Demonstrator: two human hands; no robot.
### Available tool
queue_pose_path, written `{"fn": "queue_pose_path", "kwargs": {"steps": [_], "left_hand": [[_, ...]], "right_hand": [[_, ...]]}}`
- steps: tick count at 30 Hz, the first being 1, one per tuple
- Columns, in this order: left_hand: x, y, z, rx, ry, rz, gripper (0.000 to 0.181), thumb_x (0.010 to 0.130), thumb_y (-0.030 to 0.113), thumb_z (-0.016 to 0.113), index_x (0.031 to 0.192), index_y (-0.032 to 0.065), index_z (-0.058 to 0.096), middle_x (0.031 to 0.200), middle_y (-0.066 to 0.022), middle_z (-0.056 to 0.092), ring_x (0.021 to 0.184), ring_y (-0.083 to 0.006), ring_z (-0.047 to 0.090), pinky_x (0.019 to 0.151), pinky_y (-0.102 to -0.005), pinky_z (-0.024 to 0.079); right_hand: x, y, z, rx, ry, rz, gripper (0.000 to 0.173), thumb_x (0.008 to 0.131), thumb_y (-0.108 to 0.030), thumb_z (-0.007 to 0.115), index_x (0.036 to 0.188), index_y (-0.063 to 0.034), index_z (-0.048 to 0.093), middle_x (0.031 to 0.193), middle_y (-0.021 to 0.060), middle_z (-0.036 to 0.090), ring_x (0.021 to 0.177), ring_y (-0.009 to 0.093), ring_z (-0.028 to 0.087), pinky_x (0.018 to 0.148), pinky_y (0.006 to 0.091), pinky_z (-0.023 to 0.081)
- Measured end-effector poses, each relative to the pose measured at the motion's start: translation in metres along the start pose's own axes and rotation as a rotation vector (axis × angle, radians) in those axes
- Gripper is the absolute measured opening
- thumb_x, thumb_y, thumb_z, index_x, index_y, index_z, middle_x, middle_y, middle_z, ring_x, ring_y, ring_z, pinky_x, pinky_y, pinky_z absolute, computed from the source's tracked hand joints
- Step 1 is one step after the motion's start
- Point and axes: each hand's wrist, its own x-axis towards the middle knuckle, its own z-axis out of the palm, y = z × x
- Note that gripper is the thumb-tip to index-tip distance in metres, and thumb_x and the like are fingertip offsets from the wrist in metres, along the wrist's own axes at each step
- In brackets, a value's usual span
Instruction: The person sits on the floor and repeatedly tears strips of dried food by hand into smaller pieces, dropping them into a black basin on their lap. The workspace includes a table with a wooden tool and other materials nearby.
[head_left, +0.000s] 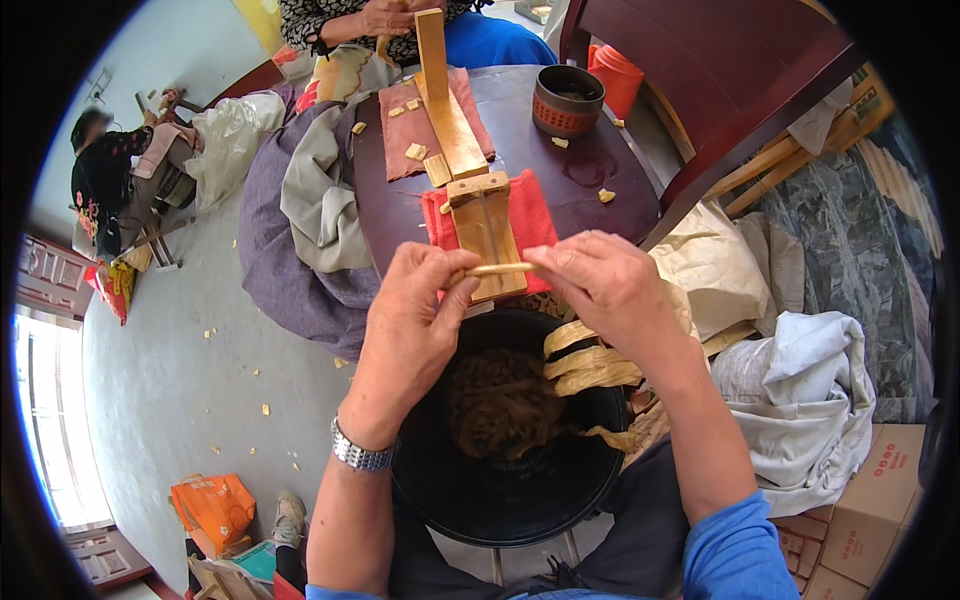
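Between my left hand (427, 300) and my right hand (611, 281) a thin, pale yellow rolled strip (502, 268) is held level, one end in each hand's fingers. Beneath it stands a wooden block jig (484, 232) with a groove down its middle, resting on a red cloth (536, 217). A round black tub (510, 517) sits below my hands and holds a soaked brown fibrous mass (499, 405). Long, flat yellowish strips (592, 367) hang over the tub's right rim, under my right forearm.
A dark red chair-like surface (525, 105) carries the jig, a dark cup (568, 101) and small yellow scraps (417, 152). Another person's hands (386, 16) are at the far side. Purple-grey cloth (300, 285) lies left; a white cloth bundle (799, 405) and cardboard boxes (874, 502) stand right.
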Motion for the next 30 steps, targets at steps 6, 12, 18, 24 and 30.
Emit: {"fn": "queue_pose_path", "kwargs": {"steps": [6,12,18,24,30], "left_hand": [[0.018,-0.013,0.013,0.154,0.142,0.037,0.020,0.088,0.004,0.072,0.108,0.0048,0.071,0.093,-0.0082,0.060,0.086,-0.0210,0.062,0.080,-0.0310,0.050],[0.016,-0.026,0.029,0.494,0.076,0.061,0.010,0.084,0.011,0.070,0.093,0.0102,0.073,0.090,-0.0091,0.064,0.085,-0.0288,0.063,0.075,-0.0421,0.045],[0.000,-0.022,0.013,0.121,0.009,-0.323,0.014,0.094,0.019,0.067,0.102,0.0076,0.069,0.085,-0.0092,0.067,0.079,-0.0202,0.066,0.075,-0.0335,0.048],[-0.004,-0.007,0.000,-0.762,-0.049,-0.497,0.030,0.107,0.029,0.051,0.119,0.0024,0.055,0.101,-0.0107,0.072,0.094,-0.0149,0.067,0.088,-0.0261,0.051],[-0.012,0.019,0.015,-1.112,0.062,-0.406,0.037,0.107,0.031,0.052,0.128,0.0012,0.054,0.116,-0.0144,0.070,0.114,-0.0165,0.062,0.101,-0.0316,0.047]], "right_hand": [[0.009,0.017,0.017,-0.091,0.070,0.055,0.015,0.085,-0.008,0.070,0.099,-0.0101,0.074,0.085,0.0055,0.070,0.080,0.023,0.067,0.070,0.0363,0.053],[-0.005,0.020,0.038,-0.168,-0.119,0.170,0.007,0.079,-0.005,0.066,0.084,-0.0104,0.068,0.076,0.0054,0.064,0.077,0.025,0.066,0.070,0.0390,0.053],[-0.007,0.019,0.035,-0.170,-0.121,0.170,0.002,0.085,-0.010,0.067,0.085,-0.0082,0.067,0.080,0.0076,0.066,0.077,0.027,0.065,0.070,0.0409,0.053],[0.011,-0.008,0.015,0.889,-0.010,0.928,0.019,0.102,-0.024,0.060,0.099,-0.0044,0.060,0.075,0.0029,0.062,0.056,0.011,0.056,0.054,0.0291,0.048],[0.016,-0.043,0.002,1.148,-0.322,0.918,0.035,0.095,-0.031,0.073,0.113,-0.0039,0.060,0.090,0.0009,0.062,0.073,0.005,0.054,0.063,0.0224,0.045]]}}
